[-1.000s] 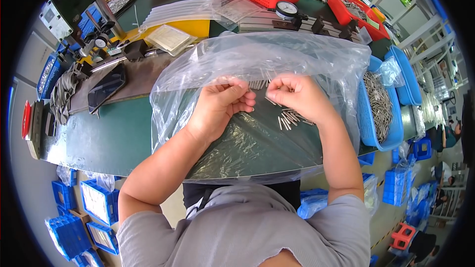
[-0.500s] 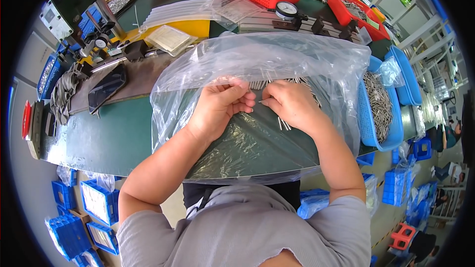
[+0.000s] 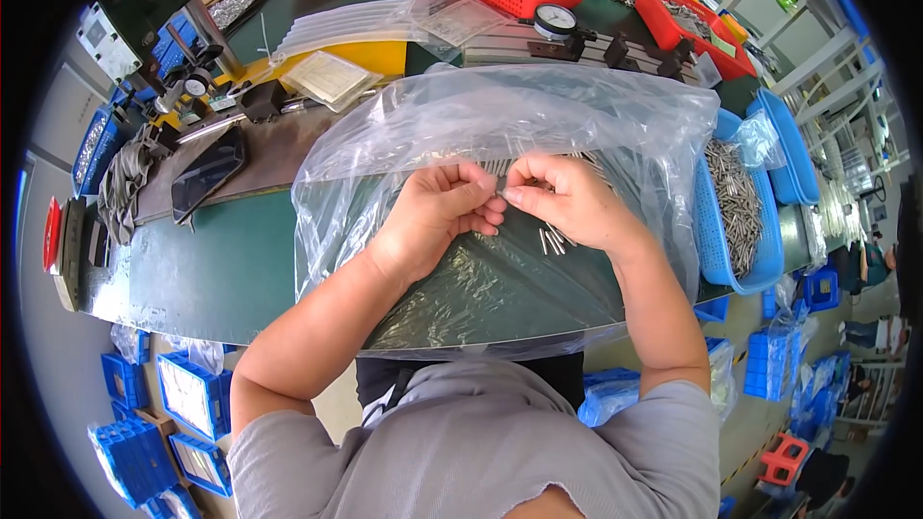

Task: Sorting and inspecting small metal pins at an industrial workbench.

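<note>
My left hand and my right hand meet fingertip to fingertip over the clear plastic bag spread on the table. Between their pinched thumbs and index fingers is a small grey metal pin, mostly covered by the fingers. Both hands are closed on it. Several loose metal pins lie on the plastic just below my right hand. A row of similar pins shows behind the fingers, partly hidden by the hands and the bag's folds.
A blue basket full of metal pins stands at the right. Red baskets and a dial gauge are at the back. On the left lie a dark phone and grey gloves, near a gauge stand. The green table curves along the front.
My right hand has moved slightly left and up, so its fingertips now meet the left hand's at the pin. The left fingers have closed to a pinch.
</note>
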`<state>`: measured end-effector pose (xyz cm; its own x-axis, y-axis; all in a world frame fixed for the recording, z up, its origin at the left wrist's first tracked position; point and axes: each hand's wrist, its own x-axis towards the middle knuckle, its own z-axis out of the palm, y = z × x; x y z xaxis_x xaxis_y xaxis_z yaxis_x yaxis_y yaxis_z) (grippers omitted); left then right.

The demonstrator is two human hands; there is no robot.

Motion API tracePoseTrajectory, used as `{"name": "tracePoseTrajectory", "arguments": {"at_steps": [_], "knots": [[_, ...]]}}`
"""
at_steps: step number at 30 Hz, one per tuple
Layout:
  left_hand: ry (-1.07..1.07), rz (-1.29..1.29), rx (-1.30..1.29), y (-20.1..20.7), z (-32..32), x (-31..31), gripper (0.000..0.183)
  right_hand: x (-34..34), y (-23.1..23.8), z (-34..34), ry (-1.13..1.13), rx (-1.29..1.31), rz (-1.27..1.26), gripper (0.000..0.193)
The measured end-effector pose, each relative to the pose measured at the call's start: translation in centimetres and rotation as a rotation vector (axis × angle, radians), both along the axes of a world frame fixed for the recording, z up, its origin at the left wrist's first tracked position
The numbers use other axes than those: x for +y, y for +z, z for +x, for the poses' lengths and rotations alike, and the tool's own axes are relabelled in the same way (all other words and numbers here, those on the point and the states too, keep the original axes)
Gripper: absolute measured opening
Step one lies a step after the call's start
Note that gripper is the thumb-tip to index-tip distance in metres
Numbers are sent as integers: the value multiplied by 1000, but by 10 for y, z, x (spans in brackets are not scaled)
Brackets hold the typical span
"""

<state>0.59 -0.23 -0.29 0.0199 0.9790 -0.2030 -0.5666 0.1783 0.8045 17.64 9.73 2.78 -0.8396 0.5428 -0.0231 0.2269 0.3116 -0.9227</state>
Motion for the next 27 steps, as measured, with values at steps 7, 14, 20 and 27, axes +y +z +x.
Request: {"name": "tracePoseTrajectory", "arguments": {"at_steps": [7,14,20,27], "knots": [[-61,42,-22,-3,3,-1,10,0,3,-3,-3,113,-290,17],[-68,70,-182,-9,-2,0,10,-1,-8,-13,-24,47,-527,26],[-37,34,-131,-2,-1,4,10,3,-7,-5,-27,130,-614,42],[24,54,-34,-10,-1,-2,8,-7,-5,-7,-17,122,173,15]]}}
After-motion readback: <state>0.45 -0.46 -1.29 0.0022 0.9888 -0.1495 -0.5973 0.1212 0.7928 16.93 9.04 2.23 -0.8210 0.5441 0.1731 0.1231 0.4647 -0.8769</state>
